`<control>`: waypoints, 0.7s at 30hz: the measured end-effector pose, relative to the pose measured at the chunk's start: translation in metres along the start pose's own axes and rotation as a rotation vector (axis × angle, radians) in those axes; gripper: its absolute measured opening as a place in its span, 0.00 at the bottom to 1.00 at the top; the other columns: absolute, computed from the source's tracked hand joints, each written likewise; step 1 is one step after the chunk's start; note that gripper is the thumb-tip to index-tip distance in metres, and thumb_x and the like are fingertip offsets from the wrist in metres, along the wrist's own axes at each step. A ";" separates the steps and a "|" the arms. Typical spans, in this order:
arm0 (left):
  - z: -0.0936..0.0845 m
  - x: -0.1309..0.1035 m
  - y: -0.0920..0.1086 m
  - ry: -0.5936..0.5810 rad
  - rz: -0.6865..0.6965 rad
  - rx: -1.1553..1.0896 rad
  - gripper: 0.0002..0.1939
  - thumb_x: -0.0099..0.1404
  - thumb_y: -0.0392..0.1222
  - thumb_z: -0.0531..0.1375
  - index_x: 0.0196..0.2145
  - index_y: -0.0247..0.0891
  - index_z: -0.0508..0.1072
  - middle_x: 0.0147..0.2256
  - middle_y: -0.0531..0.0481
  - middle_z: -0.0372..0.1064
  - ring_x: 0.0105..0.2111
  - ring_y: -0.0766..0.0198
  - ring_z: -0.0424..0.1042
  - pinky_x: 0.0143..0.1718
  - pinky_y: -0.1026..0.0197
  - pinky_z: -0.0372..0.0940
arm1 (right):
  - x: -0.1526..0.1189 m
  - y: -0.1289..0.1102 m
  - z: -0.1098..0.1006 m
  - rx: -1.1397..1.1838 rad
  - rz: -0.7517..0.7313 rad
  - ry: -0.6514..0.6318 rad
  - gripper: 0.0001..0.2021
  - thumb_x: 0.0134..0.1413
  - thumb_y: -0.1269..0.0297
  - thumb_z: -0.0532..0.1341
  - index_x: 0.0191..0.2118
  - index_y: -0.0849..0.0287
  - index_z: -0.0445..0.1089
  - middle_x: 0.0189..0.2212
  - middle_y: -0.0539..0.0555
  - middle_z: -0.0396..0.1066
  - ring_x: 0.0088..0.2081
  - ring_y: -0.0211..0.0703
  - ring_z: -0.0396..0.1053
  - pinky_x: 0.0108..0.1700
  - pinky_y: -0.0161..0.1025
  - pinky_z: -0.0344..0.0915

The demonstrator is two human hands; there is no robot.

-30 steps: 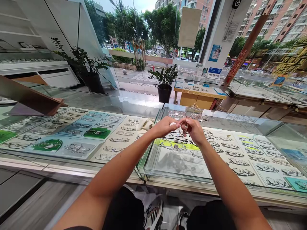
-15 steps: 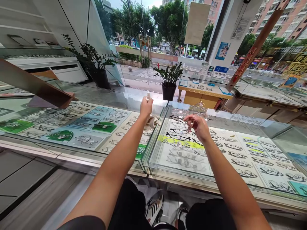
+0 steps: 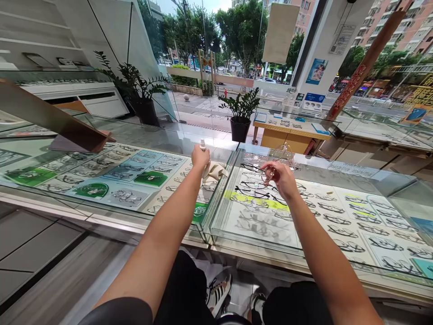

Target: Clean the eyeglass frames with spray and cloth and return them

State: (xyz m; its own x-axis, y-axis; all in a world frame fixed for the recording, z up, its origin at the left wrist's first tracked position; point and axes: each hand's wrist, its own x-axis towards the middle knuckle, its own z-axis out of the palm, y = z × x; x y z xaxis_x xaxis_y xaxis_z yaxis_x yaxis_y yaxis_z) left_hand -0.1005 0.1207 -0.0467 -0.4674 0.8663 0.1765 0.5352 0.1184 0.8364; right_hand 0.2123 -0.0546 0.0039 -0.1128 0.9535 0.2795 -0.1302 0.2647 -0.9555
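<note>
My left hand (image 3: 200,157) is closed around a small spray bottle (image 3: 203,144) with a clear top, upright over the glass counter. Just right of it, a crumpled beige cloth (image 3: 215,171) lies on the glass. A pair of thin-framed glasses (image 3: 269,173) is pinched in the fingers of my right hand (image 3: 280,177), above the right-hand display case. Several dark and clear frames (image 3: 252,189) lie beneath and around that hand.
Rows of eyeglasses (image 3: 333,208) fill the glass cases on both sides. A brown slanted panel (image 3: 50,117) stands at the left. Behind the counter are a potted plant (image 3: 240,128) and a wooden display table (image 3: 287,135).
My left hand has moved slightly left and down with the bottle, away from the cloth. The right hand still holds the glasses in nearly the same place.
</note>
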 end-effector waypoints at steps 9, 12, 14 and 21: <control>-0.002 -0.010 0.010 0.042 -0.077 -0.006 0.26 0.65 0.38 0.67 0.57 0.36 0.62 0.62 0.25 0.66 0.62 0.37 0.68 0.60 0.43 0.64 | 0.000 0.001 -0.001 0.001 -0.025 -0.024 0.19 0.60 0.48 0.62 0.37 0.59 0.82 0.23 0.48 0.61 0.27 0.39 0.58 0.27 0.36 0.68; -0.010 -0.024 0.032 0.321 0.022 -0.029 0.39 0.62 0.37 0.68 0.65 0.33 0.54 0.71 0.23 0.51 0.71 0.38 0.56 0.68 0.43 0.57 | -0.001 0.000 0.000 -0.011 -0.023 -0.016 0.20 0.60 0.47 0.61 0.36 0.59 0.82 0.23 0.48 0.61 0.27 0.40 0.58 0.28 0.37 0.68; -0.021 -0.037 0.049 0.432 0.232 -0.072 0.36 0.62 0.36 0.67 0.64 0.35 0.57 0.67 0.28 0.59 0.68 0.42 0.61 0.68 0.45 0.58 | -0.001 0.001 0.000 -0.011 -0.026 -0.012 0.20 0.60 0.48 0.62 0.36 0.59 0.83 0.23 0.49 0.61 0.28 0.40 0.58 0.29 0.37 0.68; -0.056 -0.074 0.078 -0.556 0.589 0.460 0.16 0.61 0.44 0.67 0.47 0.42 0.76 0.46 0.45 0.76 0.43 0.51 0.76 0.45 0.55 0.68 | 0.001 0.005 -0.004 -0.028 -0.035 -0.010 0.20 0.61 0.48 0.61 0.36 0.59 0.83 0.22 0.49 0.62 0.27 0.40 0.59 0.32 0.39 0.67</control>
State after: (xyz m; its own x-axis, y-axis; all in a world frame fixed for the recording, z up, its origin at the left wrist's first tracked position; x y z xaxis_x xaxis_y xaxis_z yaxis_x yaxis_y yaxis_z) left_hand -0.0637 0.0385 0.0345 0.3087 0.9418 0.1333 0.8606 -0.3363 0.3824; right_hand 0.2150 -0.0518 -0.0011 -0.1190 0.9422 0.3133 -0.1068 0.3015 -0.9475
